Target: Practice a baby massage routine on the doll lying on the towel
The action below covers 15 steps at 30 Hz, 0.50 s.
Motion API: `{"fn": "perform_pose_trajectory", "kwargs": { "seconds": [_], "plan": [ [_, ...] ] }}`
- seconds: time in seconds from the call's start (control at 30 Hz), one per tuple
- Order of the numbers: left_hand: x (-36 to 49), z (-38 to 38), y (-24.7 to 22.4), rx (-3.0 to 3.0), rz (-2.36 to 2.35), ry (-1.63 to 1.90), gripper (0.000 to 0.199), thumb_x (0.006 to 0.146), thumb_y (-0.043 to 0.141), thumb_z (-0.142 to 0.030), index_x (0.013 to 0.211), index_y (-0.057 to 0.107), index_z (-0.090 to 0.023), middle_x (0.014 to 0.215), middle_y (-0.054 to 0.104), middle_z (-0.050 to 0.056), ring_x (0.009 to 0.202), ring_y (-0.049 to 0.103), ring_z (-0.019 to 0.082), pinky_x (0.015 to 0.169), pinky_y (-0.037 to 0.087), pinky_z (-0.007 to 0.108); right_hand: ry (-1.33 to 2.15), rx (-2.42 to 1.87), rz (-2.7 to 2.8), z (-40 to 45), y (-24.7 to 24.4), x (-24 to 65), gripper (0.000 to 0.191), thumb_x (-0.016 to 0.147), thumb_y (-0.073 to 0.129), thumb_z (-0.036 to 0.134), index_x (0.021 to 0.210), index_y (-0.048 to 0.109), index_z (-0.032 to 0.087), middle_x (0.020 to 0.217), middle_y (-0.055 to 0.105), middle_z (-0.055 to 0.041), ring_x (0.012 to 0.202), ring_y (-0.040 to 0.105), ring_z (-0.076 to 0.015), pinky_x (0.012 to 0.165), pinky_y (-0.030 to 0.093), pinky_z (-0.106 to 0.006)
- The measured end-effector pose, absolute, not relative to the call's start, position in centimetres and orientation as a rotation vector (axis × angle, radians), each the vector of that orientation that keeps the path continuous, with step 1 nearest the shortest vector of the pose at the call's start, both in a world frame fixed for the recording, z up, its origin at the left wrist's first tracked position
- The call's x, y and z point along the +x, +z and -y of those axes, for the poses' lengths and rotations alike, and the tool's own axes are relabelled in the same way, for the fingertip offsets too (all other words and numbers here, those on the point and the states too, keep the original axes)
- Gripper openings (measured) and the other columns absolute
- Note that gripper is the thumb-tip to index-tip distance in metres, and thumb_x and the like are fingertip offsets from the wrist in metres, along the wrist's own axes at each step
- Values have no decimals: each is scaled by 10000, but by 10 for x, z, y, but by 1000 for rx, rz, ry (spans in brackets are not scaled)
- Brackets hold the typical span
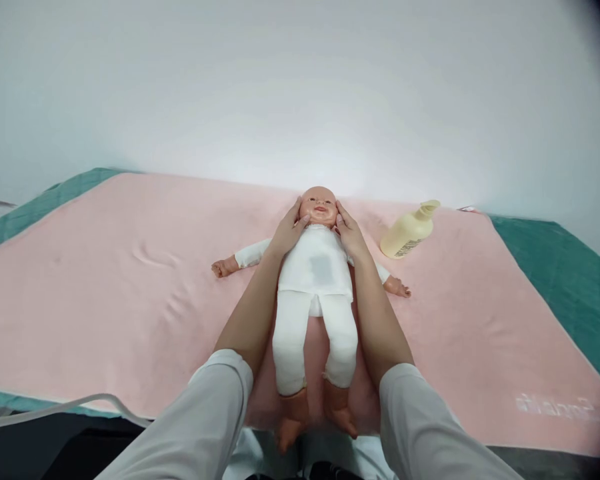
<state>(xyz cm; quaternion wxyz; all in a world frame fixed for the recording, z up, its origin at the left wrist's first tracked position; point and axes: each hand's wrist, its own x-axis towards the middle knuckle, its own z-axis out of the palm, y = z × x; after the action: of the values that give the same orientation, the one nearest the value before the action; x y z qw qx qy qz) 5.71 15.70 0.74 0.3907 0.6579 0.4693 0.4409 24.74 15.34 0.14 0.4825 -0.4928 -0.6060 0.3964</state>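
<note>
A baby doll (pixel 316 267) lies on its back, head away from me, dressed in a white cloth top and leggings with a greyish patch on the chest. Its arms are spread to both sides and its bare feet point toward me. My left hand (pixel 289 232) rests along the left side of the doll's head, thumb at the cheek. On the other side, my right hand (pixel 349 230) cups the head in the same way. Both palms face inward with the doll's head between them; some fingertips are hidden behind it.
A pale yellow pump bottle (pixel 407 232) stands right of the doll, near its outstretched arm. The pink towel (pixel 105 287) lies over a green sheet (pixel 560 280). A white wall (pixel 300 87) rises behind. At lower left runs a pale tube (pixel 97 398).
</note>
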Motion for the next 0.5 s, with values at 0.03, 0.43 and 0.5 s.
{"fn": "perform_pose_trajectory", "kwargs": {
  "seconds": [0.03, 0.43, 0.5],
  "plan": [
    [58, -156, 7, 1676, -1201, 1139, 733, 928, 539, -481, 1566, 289, -220, 1616, 330, 71, 1470, 366, 256, 1221, 284, 398, 941, -1215, 1461, -152, 1, 247, 791, 853, 428, 740, 1540, 322, 361, 1562, 416, 90, 1504, 327, -210, 1278, 249, -398],
    [61, -107, 45, 1611, -1315, 1620, 441, 976, 439, -506, 1197, 628, -175, 1296, 644, 125, 1191, 620, 225, 989, 497, 341, 555, -1247, 1379, -103, 37, 259, 635, 880, 459, 659, 1332, 581, 229, 1524, 484, -82, 1470, 376, -242, 1250, 258, -447],
    [66, -86, 69, 1602, -1206, 1711, 411, 985, 411, -527, 1049, 652, -200, 1097, 712, 82, 948, 699, 175, 822, 541, 286, 485, -1187, 1374, -93, 55, 275, 538, 904, 446, 619, 1210, 650, 228, 1352, 634, -98, 1325, 536, -251, 1198, 346, -456]
  ]
}}
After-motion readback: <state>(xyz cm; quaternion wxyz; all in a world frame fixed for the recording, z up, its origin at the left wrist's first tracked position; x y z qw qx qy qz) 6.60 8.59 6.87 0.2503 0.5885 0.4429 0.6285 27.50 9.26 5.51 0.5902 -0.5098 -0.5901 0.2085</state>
